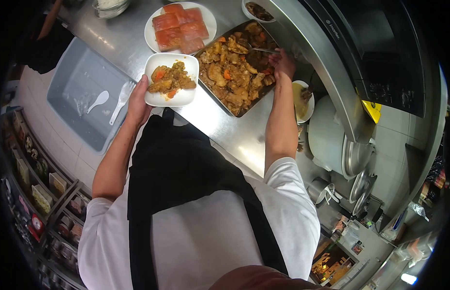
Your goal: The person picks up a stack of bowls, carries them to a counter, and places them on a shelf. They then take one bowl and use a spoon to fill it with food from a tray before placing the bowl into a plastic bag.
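My left hand (138, 102) grips the left edge of a square white dish (188, 100), which bears a helping of stewed meat with carrot pieces (170, 80). To the right of the dish is a deep metal tray (220, 103) filled with the same brown stew (228, 72). Over the tray's right edge, my right hand (283, 63) is closed around the handle of a metal spoon (264, 50). The spoon's bowl end lies among the stew, partly covered.
A round white plate (150, 35) of orange-red slabs stands behind the dish. A grey plastic tub (70, 92) with white spoons is at left. Bowls (309, 110) flank the tray at right, near a large pot (326, 128). A metal shelf edge (326, 63) overhangs the right side.
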`<state>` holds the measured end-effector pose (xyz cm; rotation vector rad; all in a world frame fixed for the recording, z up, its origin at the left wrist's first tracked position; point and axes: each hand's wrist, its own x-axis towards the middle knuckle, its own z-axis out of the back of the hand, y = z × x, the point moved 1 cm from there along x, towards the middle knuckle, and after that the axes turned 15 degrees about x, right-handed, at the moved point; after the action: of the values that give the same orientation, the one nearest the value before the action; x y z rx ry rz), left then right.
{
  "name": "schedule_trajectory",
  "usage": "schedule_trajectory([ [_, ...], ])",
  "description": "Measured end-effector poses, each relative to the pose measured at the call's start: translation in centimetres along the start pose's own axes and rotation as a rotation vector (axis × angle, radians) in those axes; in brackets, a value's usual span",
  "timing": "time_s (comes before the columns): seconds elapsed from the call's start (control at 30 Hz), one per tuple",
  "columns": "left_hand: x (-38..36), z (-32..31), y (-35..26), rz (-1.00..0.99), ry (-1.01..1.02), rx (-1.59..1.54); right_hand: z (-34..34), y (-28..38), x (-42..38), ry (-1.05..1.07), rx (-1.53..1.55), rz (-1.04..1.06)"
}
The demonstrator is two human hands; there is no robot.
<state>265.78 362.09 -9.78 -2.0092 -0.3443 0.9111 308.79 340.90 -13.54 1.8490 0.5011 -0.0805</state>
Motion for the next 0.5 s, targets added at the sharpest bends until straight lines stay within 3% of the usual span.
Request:
schedule_trajectory([
  [0.3,0.3,-0.3,0.1,-0.004,-0.008,0.024,1.4,1.1,0.1,-0.108,-0.067,0.156],
  [0.5,0.7,0.2,0.7,-0.013,-0.017,0.007,2.8,1.3,-0.3,-0.172,-0.008,0.078],
])
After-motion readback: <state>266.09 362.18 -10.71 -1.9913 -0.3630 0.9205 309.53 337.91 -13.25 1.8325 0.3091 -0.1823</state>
